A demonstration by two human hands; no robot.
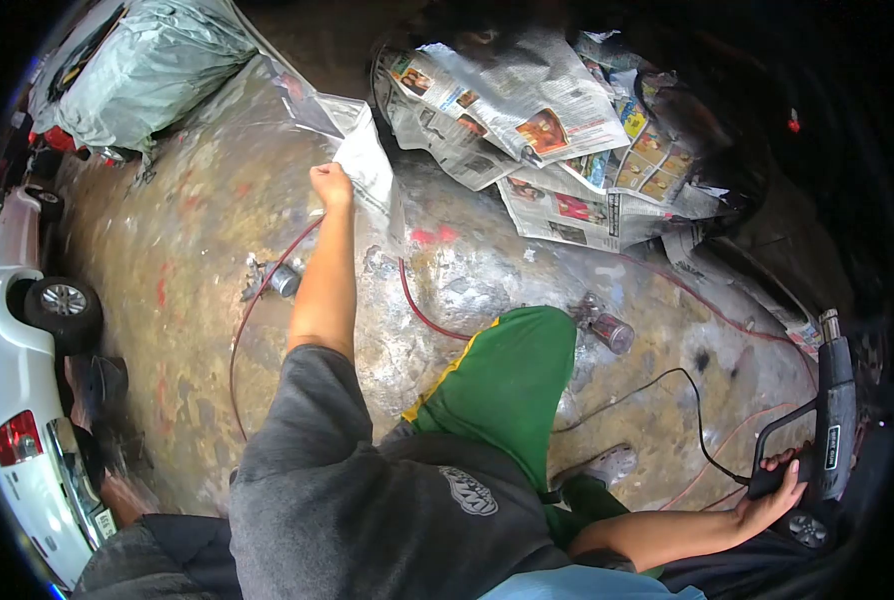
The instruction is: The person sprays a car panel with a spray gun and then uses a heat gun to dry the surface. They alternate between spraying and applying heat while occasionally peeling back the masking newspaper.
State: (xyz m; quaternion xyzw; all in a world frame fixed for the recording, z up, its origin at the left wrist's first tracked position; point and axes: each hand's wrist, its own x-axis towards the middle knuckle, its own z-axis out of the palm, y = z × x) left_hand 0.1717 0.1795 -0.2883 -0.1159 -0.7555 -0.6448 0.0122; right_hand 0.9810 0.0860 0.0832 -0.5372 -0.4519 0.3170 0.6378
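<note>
My left hand (pixel 332 187) is stretched forward, its fingers closed at the edge of a newspaper sheet (pixel 369 165). The sheet is folded and hangs out past the hand. On the right, my right hand (pixel 779 495) is wrapped round the handle of a black heat gun (pixel 835 420). Its metal nozzle (pixel 829 325) points away from me, and a black cord runs from the handle's base. More newspaper (pixel 567 110) lies over a large dark object ahead of me; most of that object is hidden.
A spray gun (pixel 279 278) lies on the stained floor below my left forearm, near a red hose (pixel 247 325). Another cup-like tool (pixel 612 332) sits right of my knee. A white vehicle (pixel 12 370) stands at left, and a sheet-covered vehicle (pixel 157 70) stands at upper left.
</note>
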